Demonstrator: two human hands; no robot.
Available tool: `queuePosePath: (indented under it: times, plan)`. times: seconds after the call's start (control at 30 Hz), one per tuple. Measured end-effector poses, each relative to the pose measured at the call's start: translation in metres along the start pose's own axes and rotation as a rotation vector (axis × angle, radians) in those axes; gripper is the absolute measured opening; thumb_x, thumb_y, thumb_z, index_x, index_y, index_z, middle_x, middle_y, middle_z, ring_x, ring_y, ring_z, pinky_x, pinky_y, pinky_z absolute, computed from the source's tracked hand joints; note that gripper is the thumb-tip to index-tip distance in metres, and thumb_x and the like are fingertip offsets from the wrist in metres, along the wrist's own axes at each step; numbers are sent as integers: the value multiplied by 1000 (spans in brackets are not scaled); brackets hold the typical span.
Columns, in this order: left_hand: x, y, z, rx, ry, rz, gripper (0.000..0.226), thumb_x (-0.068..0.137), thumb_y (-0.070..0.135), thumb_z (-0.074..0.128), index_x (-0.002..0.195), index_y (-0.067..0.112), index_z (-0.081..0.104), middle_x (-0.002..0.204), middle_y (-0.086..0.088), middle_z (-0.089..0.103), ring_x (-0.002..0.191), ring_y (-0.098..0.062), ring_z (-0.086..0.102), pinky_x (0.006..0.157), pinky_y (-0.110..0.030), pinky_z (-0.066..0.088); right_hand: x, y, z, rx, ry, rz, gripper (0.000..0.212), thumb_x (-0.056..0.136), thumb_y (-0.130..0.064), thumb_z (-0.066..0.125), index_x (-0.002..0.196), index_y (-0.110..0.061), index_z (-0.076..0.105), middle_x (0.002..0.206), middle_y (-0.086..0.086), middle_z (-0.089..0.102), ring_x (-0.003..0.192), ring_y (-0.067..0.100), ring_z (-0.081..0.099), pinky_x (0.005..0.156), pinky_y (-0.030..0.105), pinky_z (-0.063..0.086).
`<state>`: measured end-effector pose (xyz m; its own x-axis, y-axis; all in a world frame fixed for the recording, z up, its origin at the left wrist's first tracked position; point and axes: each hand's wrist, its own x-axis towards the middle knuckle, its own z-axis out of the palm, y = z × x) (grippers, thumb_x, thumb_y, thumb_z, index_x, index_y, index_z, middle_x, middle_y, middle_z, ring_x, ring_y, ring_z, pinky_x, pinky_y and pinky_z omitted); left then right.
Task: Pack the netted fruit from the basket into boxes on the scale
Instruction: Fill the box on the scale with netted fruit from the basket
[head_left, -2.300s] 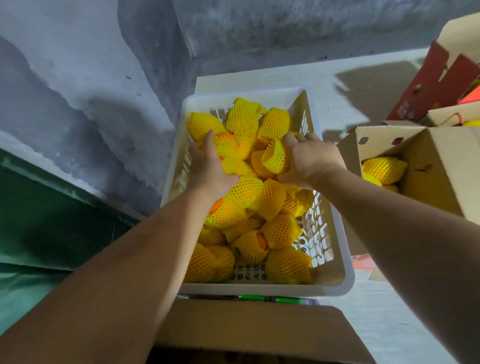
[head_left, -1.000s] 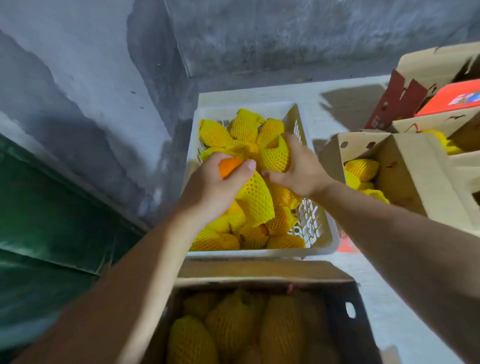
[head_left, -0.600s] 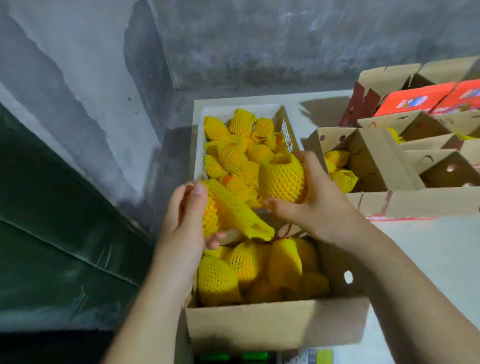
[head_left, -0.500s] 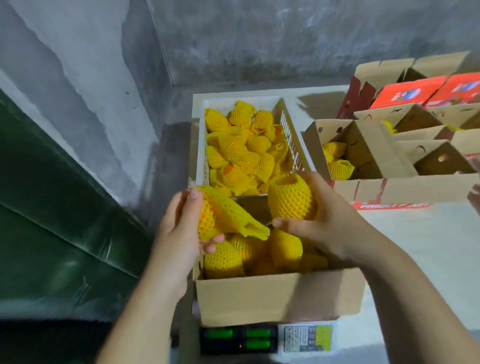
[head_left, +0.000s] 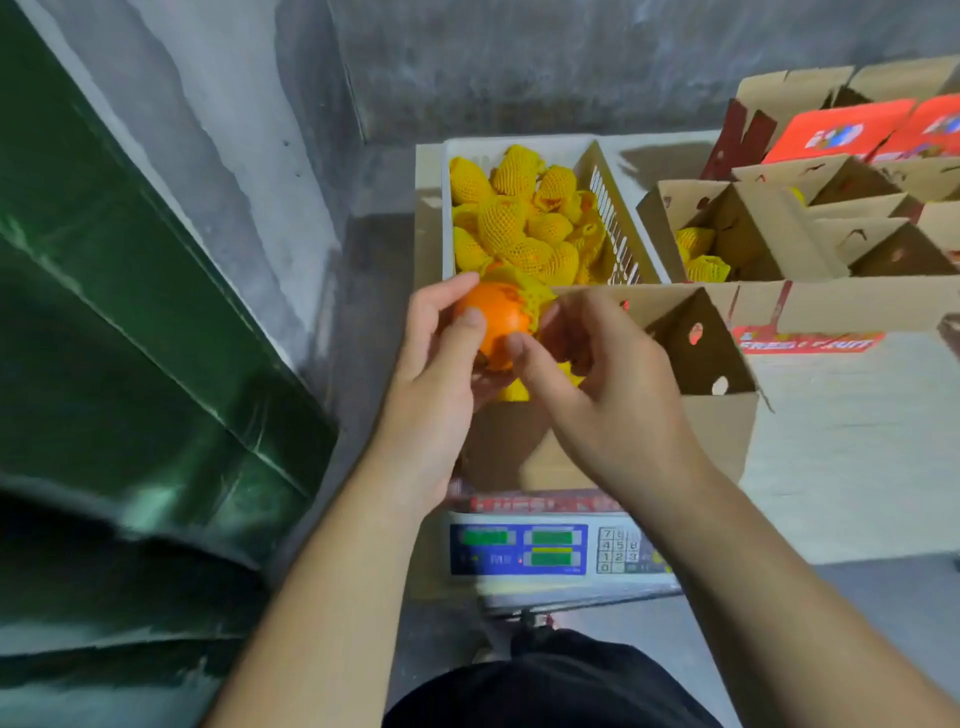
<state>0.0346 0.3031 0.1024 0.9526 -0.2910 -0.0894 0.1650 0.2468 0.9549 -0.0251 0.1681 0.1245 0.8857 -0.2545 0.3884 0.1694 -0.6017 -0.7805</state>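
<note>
L hand is gripping an orange fruit over the near-left corner of the cardboard box; thumb and fingers are curling round it. Its yellow foam net is sitting bunched on the far side, so most of the peel is showing bare. R hand is hovering just beside it, thumb tip touching the fruit's near side, other fingers loosely curled; cannot tell if they are pinching the net or anything else.

The box is sitting on the scale, flaps up, w/ a bit of yellow netting showing inside below the hands; rest of the contents hidden by the hands. Scale front is facing the camera: blue panel, green displays, keypad to the right; digits too blurred to read.

Behind the box, a white slotted basket is holding a heap of netted fruit, all in yellow nets. It is standing on the pale desk, up against the grey concrete wall.

To the right, more open cardboard boxes are standing in a row; the nearest one is holding a few netted pieces. Farther back, red printed cartons. A green tarp is covering the left side of the view. Dark clothing is showing at bottom edge.
</note>
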Motion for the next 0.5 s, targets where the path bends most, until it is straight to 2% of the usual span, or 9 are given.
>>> queuePosePath:
  times: [0.07,0.13,0.2,0.33,0.43,0.5]
  plan:
    - [-8,0,-10,-27,-36,-46,43,88,43,75,129,42,61,143,-4,59,125,-27,67,97,-46,60,0,1,-2,-50,-35,-33,16,101,-24,65,99,-9,60,85,2,61,78,20,56,67,37,46]
    - [-13,-4,-18,-41,-35,-104,65,74,44,87,132,38,57,141,-3,60,123,-27,68,96,-43,60,1,5,-5,-107,-77,-59,4,101,-8,59,100,-7,63,91,6,62,82,24,56,71,38,45]
    - [-18,-9,-24,-27,-58,-112,73,70,44,88,135,28,58,134,-2,69,119,-21,71,94,-38,60,0,8,-4,-118,-103,-48,13,96,1,58,98,-9,66,97,9,63,85,24,58,74,36,46]
    - [-28,-18,-31,20,-109,-112,89,59,55,98,133,32,55,133,-5,68,122,-22,69,103,-45,55,-14,1,4,60,-174,39,20,97,-3,60,114,-10,68,103,-2,71,91,13,66,82,32,55]
    - [-34,-20,-34,22,-99,-120,99,59,61,96,140,30,50,136,-3,67,124,-22,68,107,-48,53,-23,-2,10,20,-186,19,22,101,-5,59,119,-9,72,105,0,75,96,13,69,87,34,55]
    - [-36,-20,-37,75,-108,-99,88,65,67,90,139,32,56,134,2,70,125,-18,68,106,-43,53,-24,-2,11,2,-179,33,18,103,-10,60,114,-10,74,98,-2,74,88,9,68,81,28,55]
